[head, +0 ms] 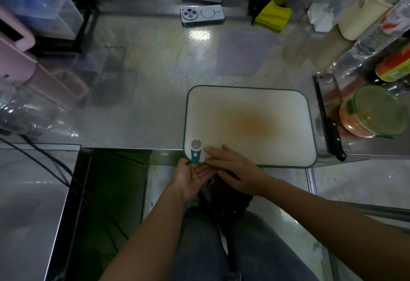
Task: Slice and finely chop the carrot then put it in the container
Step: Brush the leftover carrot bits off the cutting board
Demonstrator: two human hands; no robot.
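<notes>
Steel counter [144, 103] carries everything. Cutting board [288, 147], white w/ teal rim, sits at the near edge & its front strip overhangs the counter. There's only an orange stain mid-board, no carrot pieces I can make out on it. Container [346, 112] stands right of the board, green lid [379, 109] on, chopped carrot [355, 125] visible thru the wall. So the task looks all but done, prob just sweeping up last bits. Cleaver [330, 96] lies btw board & container, handle toward the person & seemingly poking past the counter edge.

Right hand [230, 167] lies flat on the board's near-left corner, fingers straight, holding nothing. Left hand [190, 176] is palm-up just below that corner, fingers loosely extended as a cup, thumb at the rim. Can't tell if any scraps are in it.

Risks:
- Pressing on the overhanging corner could tip or slide the board off.
- Scraps swept over the edge can miss the cupped palm & fall below.
- The lid is on, so anything caught needs a free hand to open it, w/ a spill likely.
- An arm swinging right could knock the cleaver handle & drop the blade near the legs.
</notes>
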